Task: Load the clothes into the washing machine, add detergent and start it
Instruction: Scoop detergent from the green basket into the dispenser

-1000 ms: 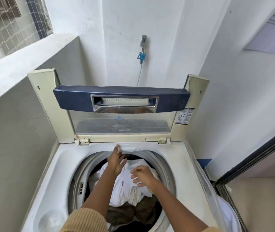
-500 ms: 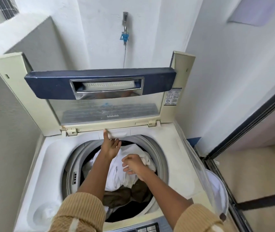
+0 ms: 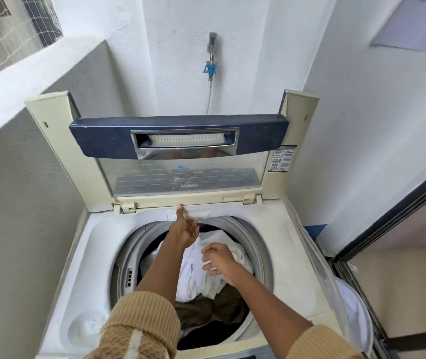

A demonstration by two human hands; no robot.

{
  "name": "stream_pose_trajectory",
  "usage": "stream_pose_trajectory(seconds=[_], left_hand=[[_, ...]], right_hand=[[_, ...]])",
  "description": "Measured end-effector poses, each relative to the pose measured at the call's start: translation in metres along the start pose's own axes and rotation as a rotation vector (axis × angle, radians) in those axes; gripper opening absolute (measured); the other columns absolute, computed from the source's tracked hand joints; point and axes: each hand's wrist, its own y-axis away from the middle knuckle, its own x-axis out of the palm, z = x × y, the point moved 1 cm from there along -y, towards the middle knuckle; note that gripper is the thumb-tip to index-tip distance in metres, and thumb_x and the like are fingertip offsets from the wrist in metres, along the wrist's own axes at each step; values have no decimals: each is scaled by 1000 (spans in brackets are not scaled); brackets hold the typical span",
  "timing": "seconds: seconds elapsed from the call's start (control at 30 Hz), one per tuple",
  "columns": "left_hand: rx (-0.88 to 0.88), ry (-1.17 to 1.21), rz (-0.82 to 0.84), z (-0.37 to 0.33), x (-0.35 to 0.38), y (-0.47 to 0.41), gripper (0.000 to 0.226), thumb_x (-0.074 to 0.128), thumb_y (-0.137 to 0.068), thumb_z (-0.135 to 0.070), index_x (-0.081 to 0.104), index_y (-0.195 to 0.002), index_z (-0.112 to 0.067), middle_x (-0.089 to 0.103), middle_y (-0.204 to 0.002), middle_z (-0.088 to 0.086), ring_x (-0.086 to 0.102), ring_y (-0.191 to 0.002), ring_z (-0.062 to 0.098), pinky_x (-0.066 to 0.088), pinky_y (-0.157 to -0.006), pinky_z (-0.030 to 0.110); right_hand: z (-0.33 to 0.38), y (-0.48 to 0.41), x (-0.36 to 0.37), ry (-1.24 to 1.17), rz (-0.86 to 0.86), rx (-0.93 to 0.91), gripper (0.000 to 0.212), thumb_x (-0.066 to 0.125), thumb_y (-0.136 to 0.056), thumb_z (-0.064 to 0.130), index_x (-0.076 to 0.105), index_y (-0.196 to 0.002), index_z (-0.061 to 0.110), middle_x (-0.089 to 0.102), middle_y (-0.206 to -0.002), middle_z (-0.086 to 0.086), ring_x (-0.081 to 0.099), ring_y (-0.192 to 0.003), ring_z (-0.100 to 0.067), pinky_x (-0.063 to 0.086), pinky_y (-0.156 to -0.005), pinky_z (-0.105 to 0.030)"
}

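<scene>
White, brown clothes (image 3: pixel 206 278) sat loaded in washing machine (image 3: pixel 98 255). Left hand (image 3: pixel 184 233) pinched detergent drawer (image 3: pixel 199 211); right hand (image 3: pixel 219 260) fingers curled over clothes, grip unclear. Detergent, start undone.

Beyond the drum (image 3: pixel 261 255), the lid sticker (image 3: pixel 282 158) has print too small to read; inside the drum, forearms (image 3: pixel 160 265) cover some brown clothes (image 3: pixel 201 310).
</scene>
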Motion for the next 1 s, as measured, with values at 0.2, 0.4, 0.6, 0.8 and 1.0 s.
stream_pose_trajectory(seconds=[0.2, 0.4, 0.6, 0.8, 1.0], left_hand=[[55, -80, -33, 5, -3, 4, 63, 50, -75, -72, 49, -69, -10, 49, -34, -3, 44, -37, 6, 35, -34, 12], [274, -196, -150, 25, -6, 1, 60, 46, -78, -73, 32, -61, -17, 28, -56, 2, 24, -43, 14, 23, -39, 20], [249, -261, -66, 24, -19, 12, 59, 43, -84, -68, 50, -74, -10, 48, -67, 5, 33, -49, 14, 24, -43, 21], [162, -246, -13, 38, -30, 33, 51, 37, -91, -60, 54, -83, -13, 56, -76, 1, 38, -56, 14, 25, -46, 22], [89, -226, 33, 32, -30, 36, 48, 39, -91, -57, 54, -92, -12, 59, -77, 1, 46, -63, 14, 27, -51, 24]], right_hand=[[0, -1, -8, -25, 4, -13, 16, 45, -87, 6, 58, -86, 16, 58, -88, -4, 58, -64, -16, 44, -54, -21], [-9, -2, -28, -40, -25, 5, 16, 45, -89, 8, 58, -87, 16, 58, -87, -6, 58, -64, -16, 42, -55, -22], [-9, -3, -28, -72, -58, 15, 13, 47, -90, 12, 57, -98, 14, 58, -86, -4, 57, -64, -16, 43, -56, -23], [19, 3, -12, -218, -88, -64, 44, 46, -94, 21, 36, -137, 27, 53, -113, -4, 60, -87, -25, 46, -62, -28], [23, 3, -11, -209, -70, -28, 39, 44, -96, 28, 42, -135, 21, 51, -127, -5, 57, -99, -27, 46, -79, -35]])
